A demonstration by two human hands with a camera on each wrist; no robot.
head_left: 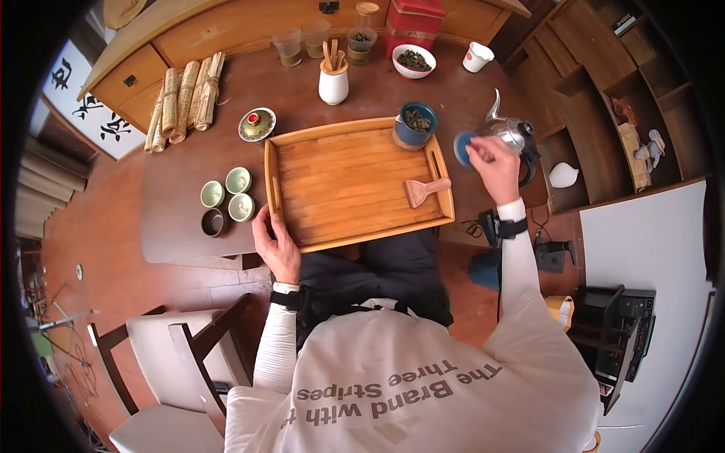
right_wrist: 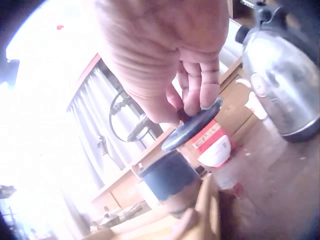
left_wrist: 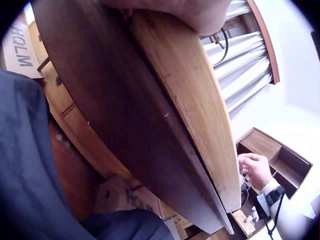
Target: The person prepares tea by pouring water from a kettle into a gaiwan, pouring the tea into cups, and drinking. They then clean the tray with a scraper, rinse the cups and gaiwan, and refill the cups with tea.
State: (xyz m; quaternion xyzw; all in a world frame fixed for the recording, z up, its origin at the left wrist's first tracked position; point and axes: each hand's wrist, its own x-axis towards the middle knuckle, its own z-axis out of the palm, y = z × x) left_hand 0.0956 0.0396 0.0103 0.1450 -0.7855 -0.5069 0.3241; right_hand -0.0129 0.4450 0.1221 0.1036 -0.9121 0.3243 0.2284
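Note:
My right hand point(head_left: 497, 167) pinches a round blue lid point(right_wrist: 192, 129) by its knob, fingertips pressed together. The lid is held in the air, right of a lidless blue cup point(head_left: 411, 137) with dark tea leaves inside. That cup stands on the far right corner of a wooden tray point(head_left: 332, 185). My left hand point(head_left: 277, 251) grips the tray's near left corner, thumb over the rim and fingers along the outside. A flat-headed wooden tool point(head_left: 425, 192) lies on the tray at the right. In the left wrist view, the tray's side wall point(left_wrist: 195, 110) overhangs the table edge.
A steel kettle point(head_left: 513, 134) stands close behind my right hand. Several small cups point(head_left: 239, 180) and a gaiwan lid point(head_left: 257, 124) sit left of the tray. Beyond it are a white tool holder point(head_left: 333, 87), a bowl of leaves point(head_left: 414, 62) and rolled bamboo mats point(head_left: 185, 98).

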